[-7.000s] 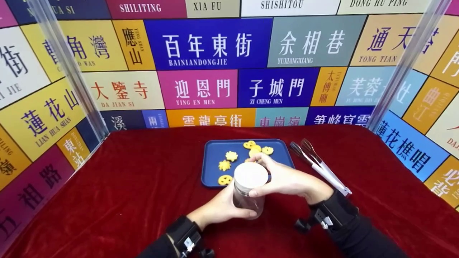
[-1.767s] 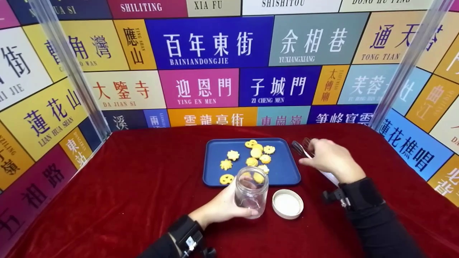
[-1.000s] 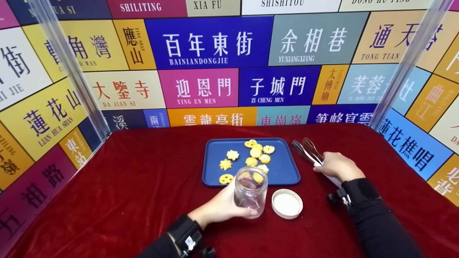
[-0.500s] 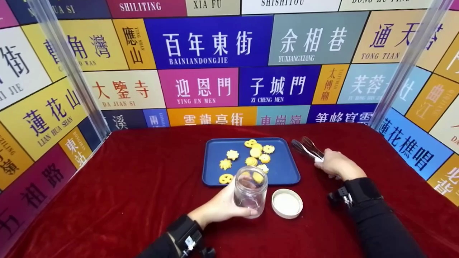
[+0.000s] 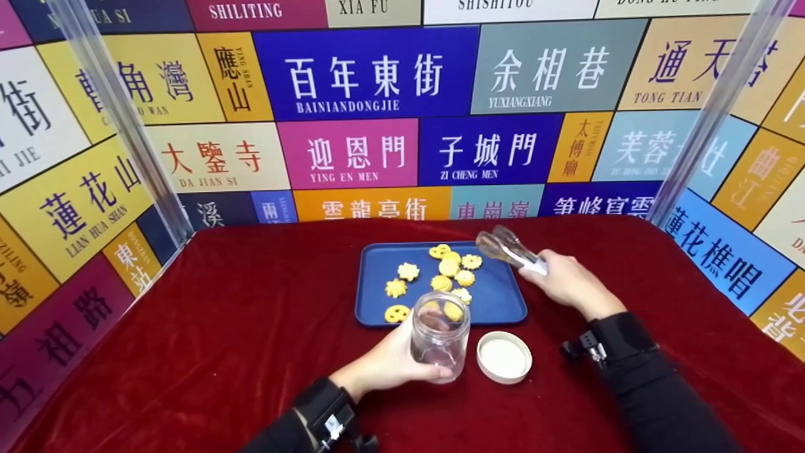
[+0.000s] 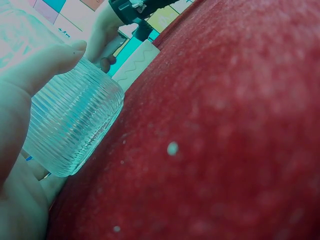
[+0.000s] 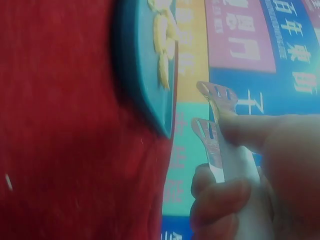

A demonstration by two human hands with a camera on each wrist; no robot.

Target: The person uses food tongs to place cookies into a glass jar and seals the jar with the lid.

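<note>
Looks early in the work: has the lid off, just beside the jar on the red cloth, and the tongs in hand. Has the cookies on the blue tray, apparently none in the upright jar; seems only to glimpse two through its glass. Probably has all handling of the cookies left to do. Grips the jar near the tray's near edge with the left hand, fingers curled round, thumb across the front. Holds the tongs in the right hand, thumb and bent fingers closed about the white handles, tips apart near the tray's far right corner, pinching nothing. Cannot tell how firmly.
</note>
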